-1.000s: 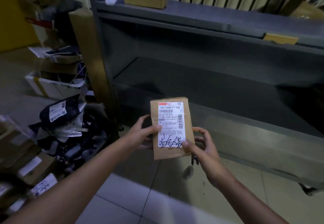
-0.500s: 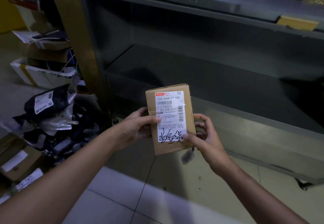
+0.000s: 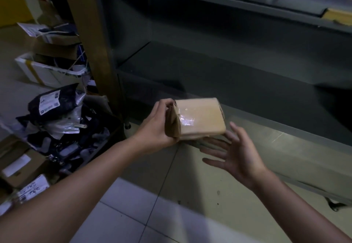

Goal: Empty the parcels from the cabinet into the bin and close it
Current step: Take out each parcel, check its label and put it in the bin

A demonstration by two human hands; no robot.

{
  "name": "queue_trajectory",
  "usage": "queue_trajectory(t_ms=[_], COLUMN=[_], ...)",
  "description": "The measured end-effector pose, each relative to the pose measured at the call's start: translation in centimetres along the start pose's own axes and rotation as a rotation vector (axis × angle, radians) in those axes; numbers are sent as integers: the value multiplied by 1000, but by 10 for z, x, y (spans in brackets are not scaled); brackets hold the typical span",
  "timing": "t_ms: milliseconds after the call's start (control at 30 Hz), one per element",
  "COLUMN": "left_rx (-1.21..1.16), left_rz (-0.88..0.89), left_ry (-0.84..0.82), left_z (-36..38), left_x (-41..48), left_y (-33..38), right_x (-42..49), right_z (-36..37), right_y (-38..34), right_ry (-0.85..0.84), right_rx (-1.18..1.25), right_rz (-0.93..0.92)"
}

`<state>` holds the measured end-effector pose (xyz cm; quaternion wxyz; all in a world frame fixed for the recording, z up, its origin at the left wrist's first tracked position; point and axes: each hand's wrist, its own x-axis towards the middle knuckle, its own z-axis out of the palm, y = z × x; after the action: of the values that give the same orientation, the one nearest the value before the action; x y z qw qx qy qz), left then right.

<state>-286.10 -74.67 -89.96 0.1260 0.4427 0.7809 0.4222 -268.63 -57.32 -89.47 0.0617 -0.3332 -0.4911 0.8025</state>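
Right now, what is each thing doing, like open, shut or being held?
Parcel, held up, taped side showing.
Left hand, grips the parcel's left end.
Right hand, open, fingers spread, beside the parcel.
Cabinet, open at the front.
Bin, heaped with bagged parcels.

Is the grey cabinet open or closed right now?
Open. The cabinet has nothing across its visible front, so the inner shelf shows behind the cardboard parcel in the left hand.

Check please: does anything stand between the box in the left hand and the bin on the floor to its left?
Nothing visible does. The left hand holds the box above the floor, and the bin lies lower left of it, its top open and heaped with parcels; only air lies between.
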Motion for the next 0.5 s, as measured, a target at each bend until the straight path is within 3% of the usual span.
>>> queue_trajectory(t_ms=[100, 267, 500], left_rx=[250, 466, 589], left_rz=[183, 391, 437], left_ry=[-7, -27, -65], left_z=[2, 9, 14], left_x=[-3, -6, -12], left_y=[2, 4, 2], right_x=[-2, -6, -9], right_z=[7, 18, 20], right_y=[-2, 0, 6], right_ry=[9, 91, 249], right_rx=[11, 7, 112], right_rz=[67, 111, 150])
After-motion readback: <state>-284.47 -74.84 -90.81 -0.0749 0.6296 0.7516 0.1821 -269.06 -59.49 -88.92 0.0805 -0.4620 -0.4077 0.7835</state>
